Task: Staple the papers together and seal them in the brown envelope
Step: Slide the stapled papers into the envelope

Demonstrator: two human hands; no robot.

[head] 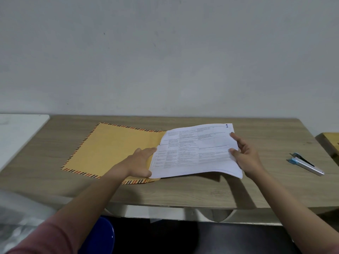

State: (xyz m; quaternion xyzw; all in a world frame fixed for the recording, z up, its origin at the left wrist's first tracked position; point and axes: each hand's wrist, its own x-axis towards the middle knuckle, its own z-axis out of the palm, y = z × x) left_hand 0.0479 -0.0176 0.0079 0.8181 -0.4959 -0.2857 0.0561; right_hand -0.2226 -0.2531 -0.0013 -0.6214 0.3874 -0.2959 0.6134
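Note:
A brown envelope (110, 147) with a striped orange-and-black border lies flat on the wooden table (183, 191), its opening toward the right. A stack of printed white papers (194, 151), marked "1" at the top corner, is held just above the table with its left edge at the envelope's mouth. My left hand (140, 162) is at that mouth, its fingers hidden under the papers' left edge. My right hand (244, 154) pinches the papers' right edge between thumb and fingers. A blue and silver stapler (305, 163) lies on the table to the right, apart from both hands.
A white surface (18, 136) adjoins the table on the left. A wooden block (330, 143) sits at the far right edge. A blue stool (102, 235) shows below the table's front edge. A plain wall rises behind the table.

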